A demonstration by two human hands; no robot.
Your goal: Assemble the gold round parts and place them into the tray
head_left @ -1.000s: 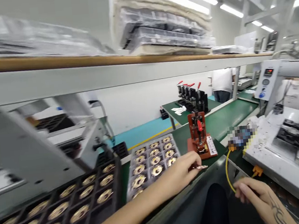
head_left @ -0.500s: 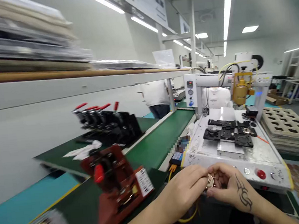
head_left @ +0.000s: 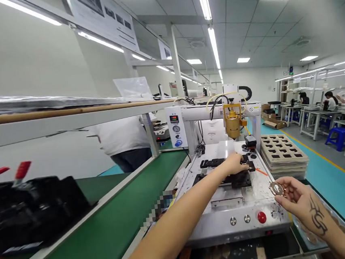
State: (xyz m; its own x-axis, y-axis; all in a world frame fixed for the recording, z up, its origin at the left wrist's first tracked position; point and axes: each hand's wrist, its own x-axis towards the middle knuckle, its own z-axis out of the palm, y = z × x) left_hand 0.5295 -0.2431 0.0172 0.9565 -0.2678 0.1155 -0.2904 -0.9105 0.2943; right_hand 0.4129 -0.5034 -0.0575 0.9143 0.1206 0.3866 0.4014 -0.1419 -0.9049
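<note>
My left hand (head_left: 235, 163) reaches far forward over the white machine bed (head_left: 225, 206) and rests on a black fixture (head_left: 241, 178); its fingers curl down onto the fixture's far edge, and what they grip is hidden. My right hand (head_left: 295, 197) is held up to the right of the machine, pinching a small round brass-coloured part (head_left: 277, 188) between thumb and fingertips. A gold dispensing head (head_left: 232, 121) hangs above the back of the bed.
A green conveyor belt (head_left: 113, 216) runs along the left. Black clamps with red handles (head_left: 30, 208) stand at the left. A stack of brown trays (head_left: 283, 155) lies right of the machine. A person in white (head_left: 124, 140) stands behind the belt; other people work at far tables.
My view has swung right, from the tray of round parts to the machine. Both hands met on a round part; now the right hand holds it alone while the left has reached to the fixture.
</note>
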